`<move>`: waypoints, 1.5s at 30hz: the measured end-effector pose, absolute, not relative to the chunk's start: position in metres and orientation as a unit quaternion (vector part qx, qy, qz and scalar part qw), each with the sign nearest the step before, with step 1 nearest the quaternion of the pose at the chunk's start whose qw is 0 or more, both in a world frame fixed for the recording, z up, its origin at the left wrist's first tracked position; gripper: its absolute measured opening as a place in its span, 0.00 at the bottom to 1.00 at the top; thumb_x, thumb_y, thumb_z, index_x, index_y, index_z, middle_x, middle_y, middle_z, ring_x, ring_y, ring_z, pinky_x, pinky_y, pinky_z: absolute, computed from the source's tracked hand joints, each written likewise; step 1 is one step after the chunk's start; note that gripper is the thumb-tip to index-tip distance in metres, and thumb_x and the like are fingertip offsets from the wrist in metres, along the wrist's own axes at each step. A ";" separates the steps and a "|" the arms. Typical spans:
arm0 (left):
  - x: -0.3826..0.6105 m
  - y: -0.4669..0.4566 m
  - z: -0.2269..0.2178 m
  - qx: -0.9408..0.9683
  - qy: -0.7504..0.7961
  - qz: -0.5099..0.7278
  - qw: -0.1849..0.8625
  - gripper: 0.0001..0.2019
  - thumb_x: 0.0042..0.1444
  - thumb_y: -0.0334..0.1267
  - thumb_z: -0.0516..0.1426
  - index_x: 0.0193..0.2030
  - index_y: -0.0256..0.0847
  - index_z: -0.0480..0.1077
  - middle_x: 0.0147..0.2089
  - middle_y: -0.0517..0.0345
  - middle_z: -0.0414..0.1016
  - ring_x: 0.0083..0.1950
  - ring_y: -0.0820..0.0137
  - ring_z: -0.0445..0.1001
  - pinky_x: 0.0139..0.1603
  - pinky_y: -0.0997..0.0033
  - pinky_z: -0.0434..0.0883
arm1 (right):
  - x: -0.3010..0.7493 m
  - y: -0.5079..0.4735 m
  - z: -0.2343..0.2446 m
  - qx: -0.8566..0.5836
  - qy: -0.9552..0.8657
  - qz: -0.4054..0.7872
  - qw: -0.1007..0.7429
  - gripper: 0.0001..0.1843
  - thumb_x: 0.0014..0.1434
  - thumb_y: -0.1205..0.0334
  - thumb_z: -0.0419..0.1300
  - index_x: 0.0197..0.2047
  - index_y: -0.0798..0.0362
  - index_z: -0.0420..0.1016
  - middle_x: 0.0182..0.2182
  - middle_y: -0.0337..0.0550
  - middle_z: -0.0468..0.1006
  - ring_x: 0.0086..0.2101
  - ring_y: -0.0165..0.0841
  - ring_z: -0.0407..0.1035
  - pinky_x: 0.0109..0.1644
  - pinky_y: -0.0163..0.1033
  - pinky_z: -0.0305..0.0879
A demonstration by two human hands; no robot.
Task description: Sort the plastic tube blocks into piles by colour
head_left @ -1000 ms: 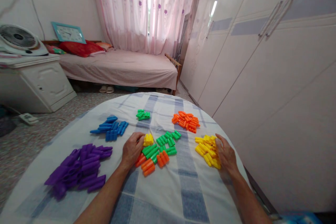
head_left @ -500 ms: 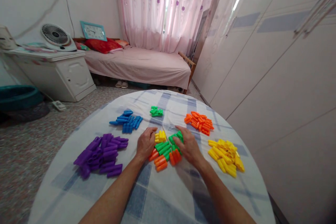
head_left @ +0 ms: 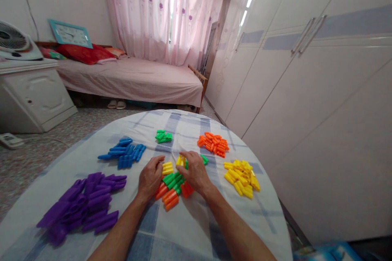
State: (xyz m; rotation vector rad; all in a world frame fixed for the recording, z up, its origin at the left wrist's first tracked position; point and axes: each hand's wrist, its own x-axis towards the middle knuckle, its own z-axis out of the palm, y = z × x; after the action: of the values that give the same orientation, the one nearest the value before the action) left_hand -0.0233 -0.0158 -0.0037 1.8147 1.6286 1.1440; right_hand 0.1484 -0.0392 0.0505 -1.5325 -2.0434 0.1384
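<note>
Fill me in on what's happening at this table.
A person is handling colored plastic pieces on a cloth-covered table. The right hand holds a yellow piece between thumb and fingers; the left hand is at another yellow block, its grip unclear. Just below lie green pieces and orange pieces. Around these sit separate piles: purple, blue, a small green one, orange and yellow.

From here, a yellow ribbed plastic block [head_left: 167, 168] lies flat beside glossy green ribbed plastic blocks [head_left: 173, 180], with orange ribbed plastic blocks [head_left: 170, 200] along the near edge; a second yellow ribbed block [head_left: 179, 160] is held, partly hidden.
</note>
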 end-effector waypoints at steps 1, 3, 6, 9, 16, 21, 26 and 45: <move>-0.023 -0.016 -0.003 0.657 0.591 0.413 0.220 0.17 0.56 0.38 0.45 0.47 0.40 0.70 0.47 0.53 0.75 0.48 0.65 0.73 0.51 0.66 0.68 | 0.162 -0.046 0.052 -0.583 -0.753 0.041 0.303 0.20 0.54 0.60 0.59 0.52 0.50 0.68 0.44 0.44 0.73 0.47 0.37 0.64 0.52 0.43 0.58; -0.023 -0.017 -0.003 0.657 0.596 0.409 0.214 0.17 0.56 0.39 0.45 0.46 0.40 0.70 0.47 0.54 0.75 0.48 0.65 0.73 0.50 0.66 0.68 | 0.196 -0.060 0.055 -0.605 -0.730 0.007 0.317 0.19 0.55 0.61 0.58 0.51 0.51 0.68 0.45 0.46 0.73 0.48 0.38 0.64 0.53 0.44 0.57; -0.022 -0.018 -0.001 0.657 0.601 0.403 0.210 0.17 0.55 0.39 0.46 0.46 0.40 0.70 0.48 0.54 0.75 0.48 0.65 0.73 0.50 0.66 0.68 | 0.254 -0.079 0.055 -0.647 -0.701 -0.056 0.293 0.17 0.56 0.59 0.56 0.49 0.51 0.69 0.45 0.47 0.73 0.48 0.40 0.63 0.52 0.46 0.57; -0.022 -0.019 0.000 0.660 0.601 0.398 0.211 0.17 0.56 0.39 0.46 0.46 0.41 0.70 0.48 0.53 0.75 0.49 0.64 0.72 0.51 0.65 0.67 | 0.299 -0.092 0.053 -0.698 -0.661 -0.109 0.253 0.18 0.56 0.58 0.55 0.50 0.51 0.70 0.45 0.47 0.73 0.49 0.41 0.63 0.51 0.47 0.57; -0.023 -0.019 0.001 0.661 0.595 0.404 0.215 0.17 0.55 0.41 0.46 0.45 0.41 0.70 0.47 0.53 0.75 0.48 0.64 0.72 0.50 0.65 0.68 | 0.326 -0.102 0.044 -0.737 -0.636 -0.113 0.200 0.18 0.55 0.60 0.53 0.49 0.51 0.70 0.48 0.48 0.72 0.52 0.41 0.61 0.51 0.47 0.58; -0.021 -0.020 0.001 0.653 0.602 0.410 0.210 0.16 0.55 0.40 0.47 0.45 0.40 0.71 0.47 0.53 0.75 0.47 0.64 0.73 0.50 0.65 0.68 | 0.314 -0.104 0.046 -0.722 -0.643 -0.110 0.230 0.17 0.56 0.59 0.53 0.49 0.51 0.69 0.49 0.48 0.71 0.55 0.43 0.58 0.54 0.51 0.57; -0.020 -0.020 0.002 0.642 0.602 0.426 0.210 0.16 0.55 0.36 0.47 0.45 0.40 0.71 0.46 0.54 0.76 0.47 0.66 0.74 0.50 0.66 0.69 | 0.262 -0.089 0.052 -0.628 -0.721 -0.048 0.289 0.17 0.57 0.59 0.55 0.50 0.53 0.68 0.48 0.49 0.72 0.53 0.40 0.60 0.57 0.48 0.55; -0.023 -0.017 0.000 0.616 0.604 0.440 0.249 0.17 0.55 0.37 0.46 0.49 0.40 0.69 0.46 0.54 0.76 0.47 0.65 0.74 0.49 0.65 0.69 | 0.118 -0.012 0.046 -0.509 -0.856 0.058 0.074 0.17 0.54 0.58 0.59 0.48 0.49 0.72 0.45 0.45 0.74 0.47 0.39 0.65 0.48 0.44 0.60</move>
State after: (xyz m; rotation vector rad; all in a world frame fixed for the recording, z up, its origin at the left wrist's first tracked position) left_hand -0.0231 -0.0168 -0.0002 1.6782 1.6458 1.1983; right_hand 0.1177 -0.0115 0.0463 -1.5267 -2.5689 0.1743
